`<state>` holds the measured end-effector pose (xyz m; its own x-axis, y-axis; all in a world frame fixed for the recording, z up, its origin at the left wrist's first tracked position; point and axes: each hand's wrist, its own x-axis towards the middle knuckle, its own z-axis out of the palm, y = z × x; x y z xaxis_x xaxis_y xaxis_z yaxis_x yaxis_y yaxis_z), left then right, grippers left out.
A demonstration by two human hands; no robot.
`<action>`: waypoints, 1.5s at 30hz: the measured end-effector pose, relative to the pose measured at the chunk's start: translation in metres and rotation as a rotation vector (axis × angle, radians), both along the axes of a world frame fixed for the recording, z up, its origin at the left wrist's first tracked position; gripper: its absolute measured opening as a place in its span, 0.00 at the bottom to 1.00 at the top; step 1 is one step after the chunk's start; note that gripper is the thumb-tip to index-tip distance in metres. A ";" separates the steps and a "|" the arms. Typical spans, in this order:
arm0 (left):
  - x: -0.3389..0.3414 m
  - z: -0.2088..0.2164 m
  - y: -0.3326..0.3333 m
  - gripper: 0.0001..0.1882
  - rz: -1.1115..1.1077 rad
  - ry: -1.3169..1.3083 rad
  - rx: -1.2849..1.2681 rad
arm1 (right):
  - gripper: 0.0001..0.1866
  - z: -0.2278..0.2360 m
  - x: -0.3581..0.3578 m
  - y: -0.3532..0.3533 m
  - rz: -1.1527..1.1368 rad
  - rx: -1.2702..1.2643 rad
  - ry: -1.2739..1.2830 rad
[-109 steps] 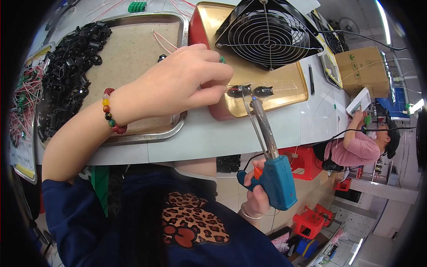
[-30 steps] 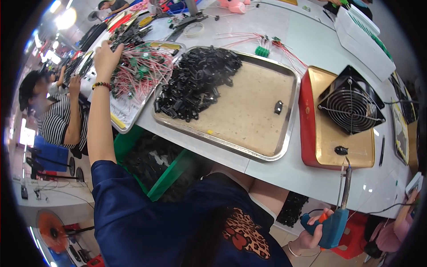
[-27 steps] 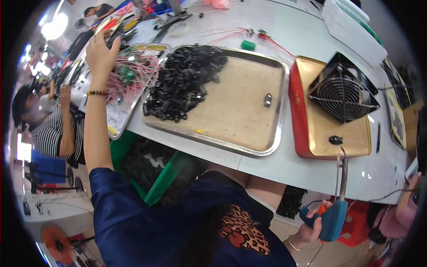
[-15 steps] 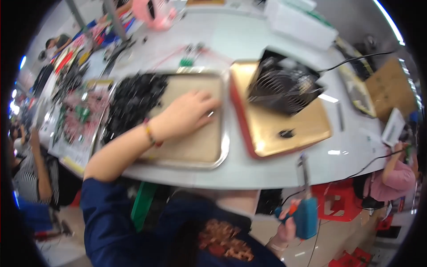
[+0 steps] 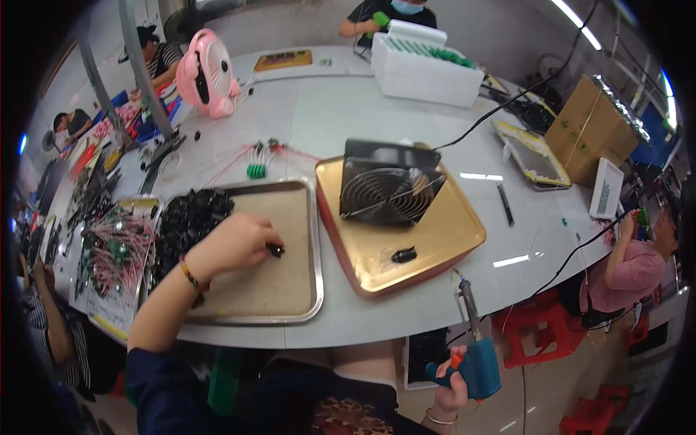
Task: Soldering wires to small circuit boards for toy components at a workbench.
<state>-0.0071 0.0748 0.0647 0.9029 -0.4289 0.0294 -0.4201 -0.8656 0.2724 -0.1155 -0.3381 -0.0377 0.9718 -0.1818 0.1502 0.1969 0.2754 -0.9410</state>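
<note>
Across the white counter (image 5: 326,123) stand one pink fan (image 5: 208,80), one foam box (image 5: 420,78) and one red-sided box (image 5: 442,239), whose gold top one square black fan (image 5: 388,190) partly hides; one black piece (image 5: 404,254) lies before it. The left hand (image 5: 235,243) pinches one black part (image 5: 276,251) in its fingers over one beige-floored tray (image 5: 279,293); the right hand (image 5: 452,395) clasps one teal soldering gun (image 5: 481,368).
</note>
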 end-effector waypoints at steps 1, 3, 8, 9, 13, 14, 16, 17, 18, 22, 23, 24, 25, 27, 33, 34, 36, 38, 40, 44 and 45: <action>0.002 0.004 0.004 0.14 -0.043 0.028 0.026 | 0.29 0.001 -0.001 -0.001 0.001 -0.008 -0.030; 0.014 0.015 0.015 0.16 -0.071 0.131 0.044 | 0.28 0.000 0.003 0.000 -0.006 -0.026 -0.069; 0.077 0.007 0.045 0.10 0.283 -0.241 -0.101 | 0.28 -0.003 0.003 -0.002 -0.049 -0.005 -0.039; 0.086 -0.001 0.062 0.11 0.313 -0.437 -0.040 | 0.28 -0.001 0.002 0.000 -0.051 -0.005 -0.049; 0.114 -0.023 0.090 0.18 0.444 -0.185 0.099 | 0.28 -0.002 -0.001 -0.002 -0.057 -0.011 -0.065; 0.115 -0.032 0.087 0.16 0.425 -0.276 0.141 | 0.28 -0.006 0.000 -0.004 -0.062 -0.024 -0.051; 0.115 -0.032 0.072 0.14 0.442 -0.289 0.179 | 0.27 -0.003 -0.004 -0.005 -0.082 -0.034 -0.040; 0.116 -0.034 0.069 0.13 0.440 -0.303 0.211 | 0.27 -0.002 -0.005 -0.005 -0.087 -0.032 -0.053; 0.118 -0.036 0.066 0.12 0.440 -0.315 0.243 | 0.27 -0.001 -0.005 -0.005 -0.092 -0.017 -0.032; 0.124 -0.036 0.056 0.06 0.450 -0.310 0.331 | 0.26 -0.002 -0.003 -0.004 -0.087 0.002 -0.014; 0.127 -0.038 0.058 0.06 0.450 -0.312 0.331 | 0.26 -0.001 -0.002 -0.001 -0.087 0.002 -0.016; 0.132 -0.043 0.062 0.05 0.429 -0.323 0.331 | 0.26 0.000 0.000 0.001 -0.083 0.003 -0.009; 0.134 -0.046 0.065 0.04 0.409 -0.331 0.332 | 0.26 0.002 0.000 0.003 -0.078 0.004 -0.001; 0.137 -0.049 0.068 0.04 0.417 -0.321 0.295 | 0.26 -0.002 0.001 0.004 -0.079 0.012 0.005; 0.141 -0.054 0.071 0.04 0.485 -0.261 0.195 | 0.25 -0.005 0.003 0.002 -0.069 0.000 -0.001; 0.141 -0.055 0.074 0.04 0.491 -0.237 0.190 | 0.25 -0.006 0.002 0.001 -0.070 -0.004 -0.012; 0.139 -0.049 0.071 0.05 0.485 -0.230 0.065 | 0.25 -0.005 0.001 0.001 -0.072 0.005 0.000; 0.138 -0.041 0.080 0.06 0.515 -0.108 -0.154 | 0.25 -0.004 0.000 0.002 -0.065 0.015 0.016; 0.134 -0.023 0.081 0.08 0.532 0.110 -0.595 | 0.25 -0.005 -0.001 0.003 -0.059 0.011 0.002; 0.097 0.025 0.067 0.06 0.261 0.040 -1.182 | 0.25 -0.009 0.003 0.003 -0.042 0.005 -0.014; 0.086 0.030 0.068 0.05 0.200 0.016 -1.276 | 0.25 -0.009 0.004 0.002 -0.043 -0.003 -0.030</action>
<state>0.0788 0.1427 0.0948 0.9517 0.0361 0.3048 -0.3035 -0.0386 0.9521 -0.1111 -0.3359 -0.0467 0.9581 -0.2229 0.1799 0.2368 0.2629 -0.9353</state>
